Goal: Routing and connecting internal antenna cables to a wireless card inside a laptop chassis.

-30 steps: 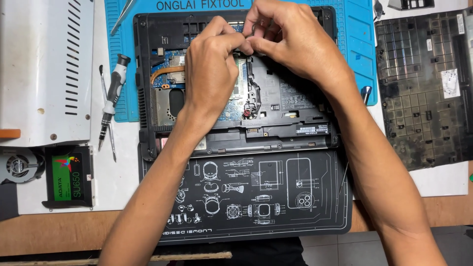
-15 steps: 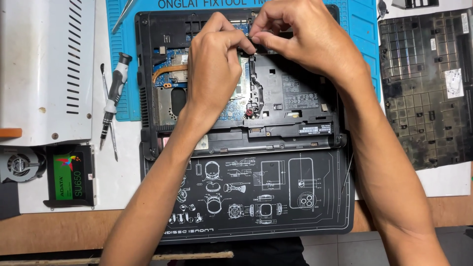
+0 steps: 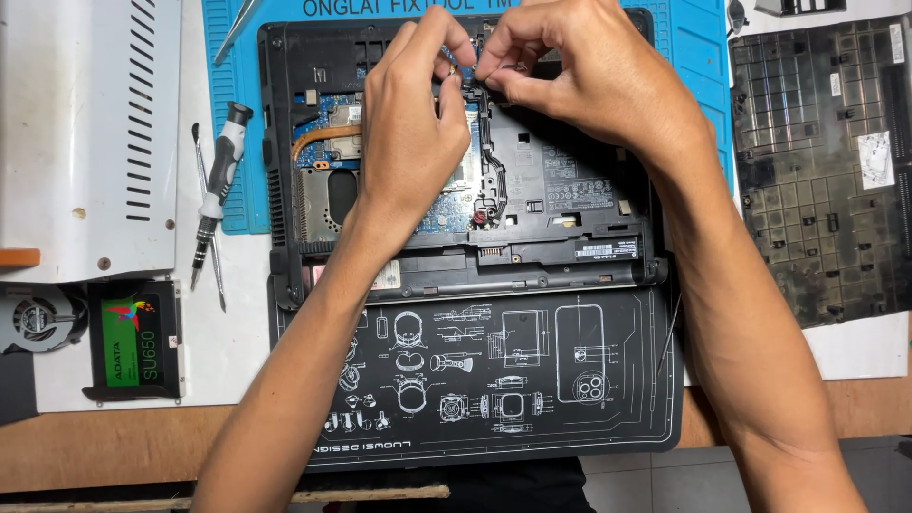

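Opened laptop base [image 3: 532,204] lies bottom-up on a blue repair mat [image 3: 698,57], its near edge over a black printed mat [image 3: 494,380], all on the worktop [image 3: 114,446]. Stiff plastic shell, exposed board and copper heat pipe [image 3: 318,141] look fragile; best gripped by the outer frame edges, not the board. Removed bottom cover [image 3: 822,171] sits well apart on the right, white vented panel [image 3: 85,133] on the left. Below that, a solid-state drive in its black bracket [image 3: 133,340] and a small fan [image 3: 36,318] just beside it. Screwdriver [image 3: 218,185] lies beside the laptop's left edge. Left hand [image 3: 413,142] rests over the board, thumb and forefinger pinched together near the top middle. Right hand [image 3: 579,76] meets it there, fingertips pinched on something tiny, a connector or cable end; cannot tell which. That part is likely light, delicate, needs a fingertip hold only.
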